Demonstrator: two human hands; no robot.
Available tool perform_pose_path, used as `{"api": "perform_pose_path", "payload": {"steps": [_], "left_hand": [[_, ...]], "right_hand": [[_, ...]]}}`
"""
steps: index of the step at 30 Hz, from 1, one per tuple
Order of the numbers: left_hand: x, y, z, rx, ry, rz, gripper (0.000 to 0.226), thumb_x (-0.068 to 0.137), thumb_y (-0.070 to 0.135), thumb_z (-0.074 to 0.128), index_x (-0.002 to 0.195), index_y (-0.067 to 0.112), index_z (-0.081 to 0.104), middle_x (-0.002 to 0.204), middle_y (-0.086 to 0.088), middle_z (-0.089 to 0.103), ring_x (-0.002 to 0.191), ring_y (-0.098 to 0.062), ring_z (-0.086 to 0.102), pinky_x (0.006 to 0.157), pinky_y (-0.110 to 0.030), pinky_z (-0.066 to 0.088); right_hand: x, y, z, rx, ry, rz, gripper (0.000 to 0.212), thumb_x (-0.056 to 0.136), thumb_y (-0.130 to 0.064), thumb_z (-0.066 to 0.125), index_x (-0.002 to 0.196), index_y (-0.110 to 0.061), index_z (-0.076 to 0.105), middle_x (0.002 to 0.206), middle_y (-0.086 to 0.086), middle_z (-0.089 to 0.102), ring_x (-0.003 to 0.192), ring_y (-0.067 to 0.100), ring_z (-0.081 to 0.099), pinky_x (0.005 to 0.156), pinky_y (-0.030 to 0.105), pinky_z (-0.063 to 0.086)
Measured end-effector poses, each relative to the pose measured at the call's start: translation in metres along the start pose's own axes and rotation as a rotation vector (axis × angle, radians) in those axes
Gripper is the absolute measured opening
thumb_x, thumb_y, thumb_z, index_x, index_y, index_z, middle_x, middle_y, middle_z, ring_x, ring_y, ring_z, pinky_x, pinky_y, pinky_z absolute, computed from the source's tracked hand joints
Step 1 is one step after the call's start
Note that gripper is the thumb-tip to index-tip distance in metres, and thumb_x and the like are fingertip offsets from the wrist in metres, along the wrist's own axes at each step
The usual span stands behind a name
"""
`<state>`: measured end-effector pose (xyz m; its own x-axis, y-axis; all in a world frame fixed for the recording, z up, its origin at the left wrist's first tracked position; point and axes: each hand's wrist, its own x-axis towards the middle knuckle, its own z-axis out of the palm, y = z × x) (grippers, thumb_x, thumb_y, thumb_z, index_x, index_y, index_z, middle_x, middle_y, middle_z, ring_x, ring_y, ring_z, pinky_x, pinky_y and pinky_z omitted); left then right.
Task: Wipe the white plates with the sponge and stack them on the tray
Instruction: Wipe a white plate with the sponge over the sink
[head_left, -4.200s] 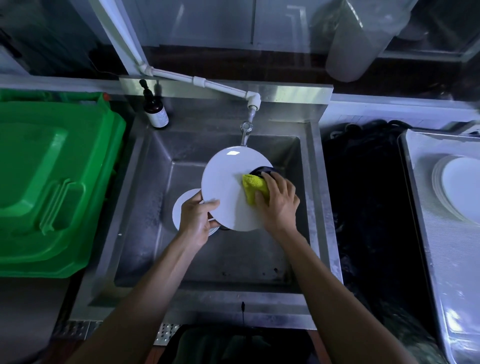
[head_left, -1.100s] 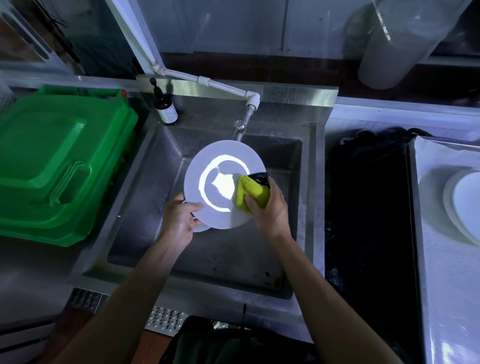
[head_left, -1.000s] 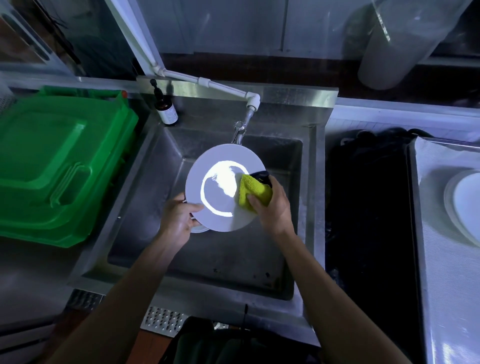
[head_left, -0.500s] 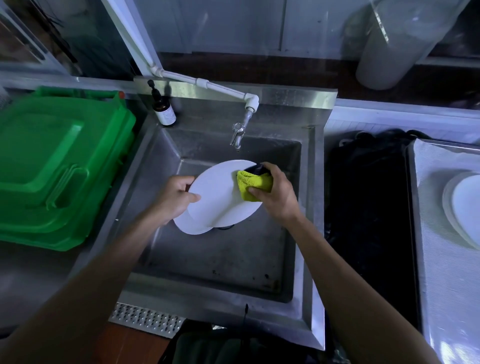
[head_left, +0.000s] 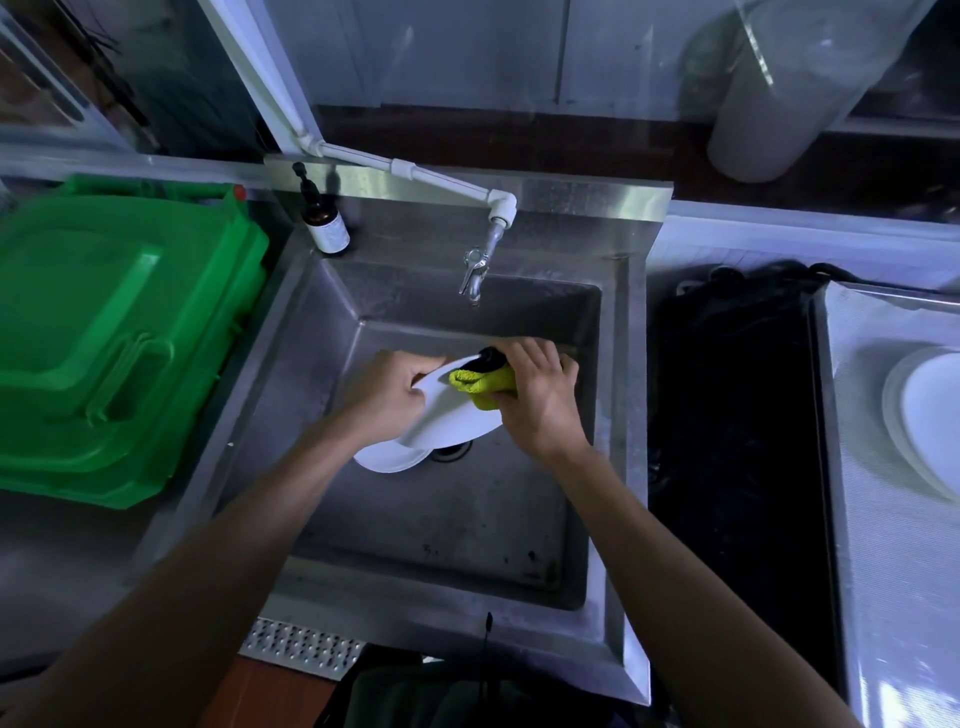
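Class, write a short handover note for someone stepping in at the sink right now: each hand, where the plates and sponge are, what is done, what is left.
Left hand grips the far-left edge of the tilted white plate over the sink.
Right hand grips the yellow sponge against that plate's upper rim.
Another plate lies on the sink floor beneath it.
Done: wiped plates are stacked on the tray at right.
Left: finish wiping this plate, stack it, then wipe and stack the one in the sink.
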<state>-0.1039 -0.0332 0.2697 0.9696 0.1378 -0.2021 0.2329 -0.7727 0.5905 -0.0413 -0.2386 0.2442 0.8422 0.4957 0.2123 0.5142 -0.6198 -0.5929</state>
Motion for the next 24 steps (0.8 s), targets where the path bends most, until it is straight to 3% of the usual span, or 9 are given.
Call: {"api": "perform_pose_path", "payload": {"steps": [2, 4, 6, 10, 14, 16, 19, 22, 24], "left_hand": [[-0.003, 0.006, 0.003, -0.002, 0.031, 0.011, 0.06, 0.081, -0.006, 0.048, 0.117, 0.033, 0.073, 0.087, 0.004, 0.075, 0.063, 0.005, 0.057, 0.055, -0.015, 0.038], [-0.005, 0.011, 0.008, 0.0, 0.09, 0.025, 0.061, 0.083, -0.01, 0.05, 0.124, 0.028, 0.073, 0.102, -0.002, 0.076, 0.088, 0.017, 0.06, 0.053, 0.0, 0.033], [-0.009, 0.014, 0.013, -0.03, 0.145, 0.027, 0.06, 0.082, -0.011, 0.051, 0.125, 0.024, 0.074, 0.108, -0.005, 0.076, 0.099, 0.007, 0.059, 0.054, 0.0, 0.034], [-0.021, 0.013, 0.025, -0.149, 0.233, 0.018, 0.048, 0.088, -0.002, 0.056, 0.115, 0.032, 0.076, 0.093, 0.011, 0.077, 0.08, -0.008, 0.068, 0.067, -0.023, 0.048], [-0.03, 0.002, 0.039, -0.206, 0.322, -0.007, 0.043, 0.089, 0.006, 0.055, 0.116, 0.033, 0.075, 0.082, 0.019, 0.072, 0.065, 0.009, 0.057, 0.058, -0.007, 0.036], [-0.039, -0.004, 0.043, -0.267, 0.317, -0.06, 0.044, 0.088, 0.002, 0.056, 0.103, 0.04, 0.074, 0.072, 0.029, 0.065, 0.063, 0.011, 0.055, 0.057, -0.004, 0.035], [-0.058, -0.013, 0.056, -0.524, 0.327, -0.292, 0.043, 0.089, 0.001, 0.061, 0.079, 0.042, 0.072, 0.066, 0.025, 0.063, 0.067, 0.001, 0.055, 0.064, -0.01, 0.037], [-0.068, -0.019, 0.064, -0.979, 0.277, -0.729, 0.015, 0.096, 0.023, 0.063, 0.105, 0.022, 0.075, 0.107, 0.0, 0.077, 0.094, -0.022, 0.073, 0.081, -0.035, 0.047], [-0.068, -0.015, 0.065, -1.314, 0.118, -0.834, 0.04, 0.101, 0.044, 0.053, 0.117, 0.01, 0.066, 0.118, -0.013, 0.074, 0.099, -0.033, 0.073, 0.09, -0.047, 0.051]], "right_hand": [[-0.005, -0.001, 0.0, -0.02, 0.017, 0.021, 0.046, 0.075, -0.008, 0.067, 0.12, -0.017, 0.06, 0.115, 0.0, 0.06, 0.109, 0.028, 0.05, 0.09, 0.051, 0.037], [-0.01, -0.001, 0.001, -0.052, 0.039, 0.033, 0.043, 0.074, -0.008, 0.066, 0.117, -0.014, 0.061, 0.109, 0.003, 0.059, 0.103, 0.03, 0.051, 0.088, 0.053, 0.039], [-0.014, -0.001, 0.0, -0.085, 0.066, 0.032, 0.043, 0.07, -0.007, 0.065, 0.113, -0.011, 0.062, 0.105, 0.004, 0.059, 0.099, 0.03, 0.052, 0.087, 0.053, 0.039], [-0.019, 0.002, -0.003, -0.1, 0.14, 0.012, 0.044, 0.065, -0.007, 0.063, 0.109, -0.011, 0.063, 0.098, 0.004, 0.059, 0.094, 0.029, 0.052, 0.089, 0.053, 0.039], [-0.024, 0.006, -0.004, -0.094, 0.204, -0.016, 0.041, 0.066, -0.01, 0.059, 0.107, -0.012, 0.063, 0.093, 0.002, 0.056, 0.092, 0.027, 0.051, 0.088, 0.053, 0.04], [-0.026, 0.009, -0.006, -0.077, 0.236, -0.016, 0.04, 0.067, -0.013, 0.055, 0.107, -0.014, 0.062, 0.093, 0.0, 0.055, 0.092, 0.025, 0.049, 0.087, 0.052, 0.04], [-0.029, 0.011, -0.007, -0.057, 0.263, -0.007, 0.044, 0.066, -0.016, 0.052, 0.11, -0.016, 0.061, 0.097, -0.003, 0.056, 0.094, 0.023, 0.048, 0.086, 0.049, 0.038], [-0.034, 0.012, -0.007, -0.046, 0.288, -0.019, 0.046, 0.067, -0.017, 0.053, 0.112, -0.017, 0.061, 0.098, -0.004, 0.056, 0.096, 0.023, 0.048, 0.087, 0.048, 0.037], [-0.036, 0.012, -0.005, -0.043, 0.3, -0.03, 0.044, 0.069, -0.017, 0.053, 0.113, -0.018, 0.06, 0.1, -0.004, 0.055, 0.098, 0.022, 0.048, 0.089, 0.049, 0.037]]}}
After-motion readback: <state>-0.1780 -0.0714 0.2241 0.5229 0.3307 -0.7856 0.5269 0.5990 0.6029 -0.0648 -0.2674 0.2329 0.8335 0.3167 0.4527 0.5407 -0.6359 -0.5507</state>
